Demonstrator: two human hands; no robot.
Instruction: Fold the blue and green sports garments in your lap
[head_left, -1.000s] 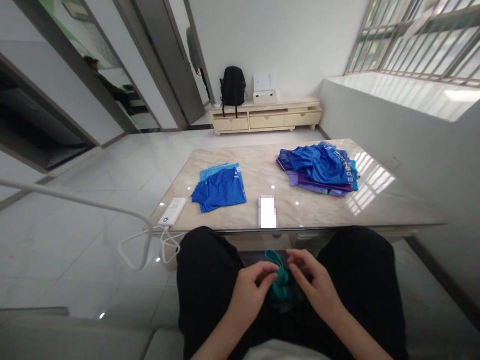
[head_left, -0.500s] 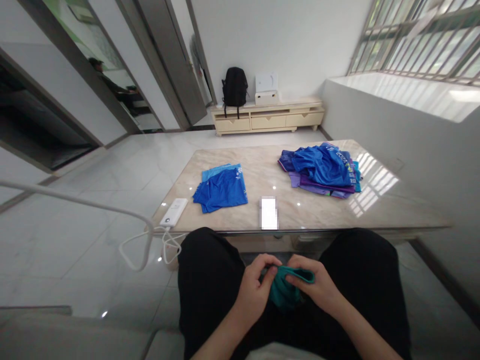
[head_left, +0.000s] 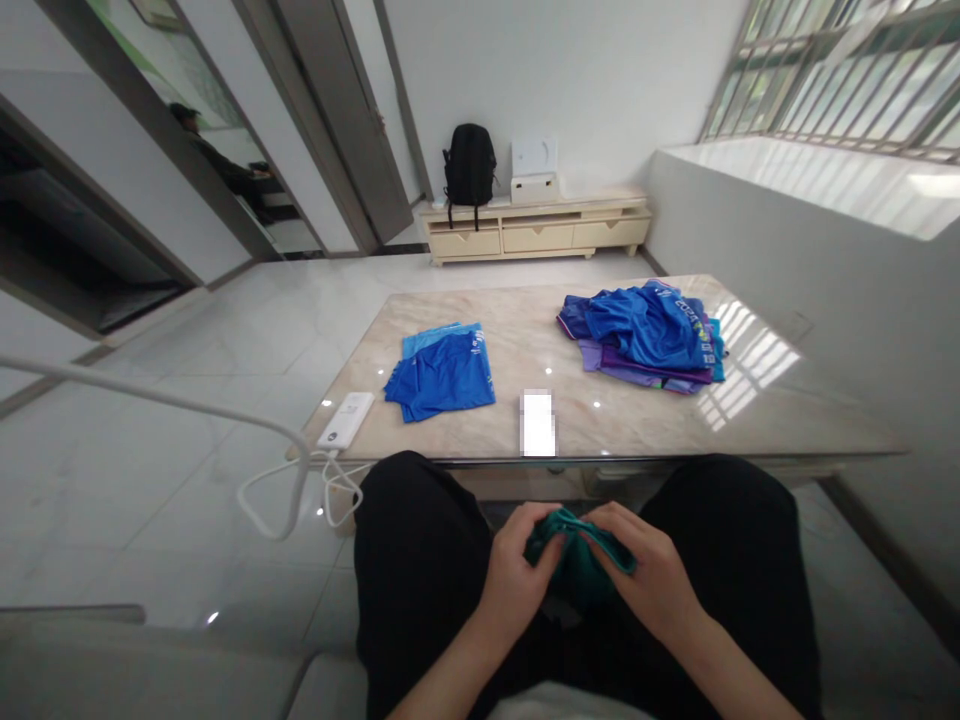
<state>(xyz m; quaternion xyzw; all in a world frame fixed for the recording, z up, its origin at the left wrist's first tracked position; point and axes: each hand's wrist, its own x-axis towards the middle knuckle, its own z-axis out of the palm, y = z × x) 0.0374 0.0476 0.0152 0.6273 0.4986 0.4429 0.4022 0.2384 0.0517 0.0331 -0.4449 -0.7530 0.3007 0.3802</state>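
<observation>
A bunched teal garment [head_left: 576, 566] lies between my knees, above my black trousers. My left hand [head_left: 517, 575] pinches its left edge and my right hand [head_left: 646, 574] grips its right edge, so both hands hold it in my lap. Ahead, on the marble table [head_left: 630, 420], a folded blue garment [head_left: 442, 375] lies at the left. A loose pile of blue and purple clothes [head_left: 645, 335] sits at the table's right.
A white power bank [head_left: 345, 420] with a cable rests at the table's left corner, and a blurred white rectangle [head_left: 537, 423] near the front edge. A low cabinet [head_left: 536, 230] carrying a black backpack [head_left: 469, 165] stands by the far wall.
My right hand closed on the teal garment, and both hands drew its edge apart and pulled it slightly closer to my body. The view tilted a little.
</observation>
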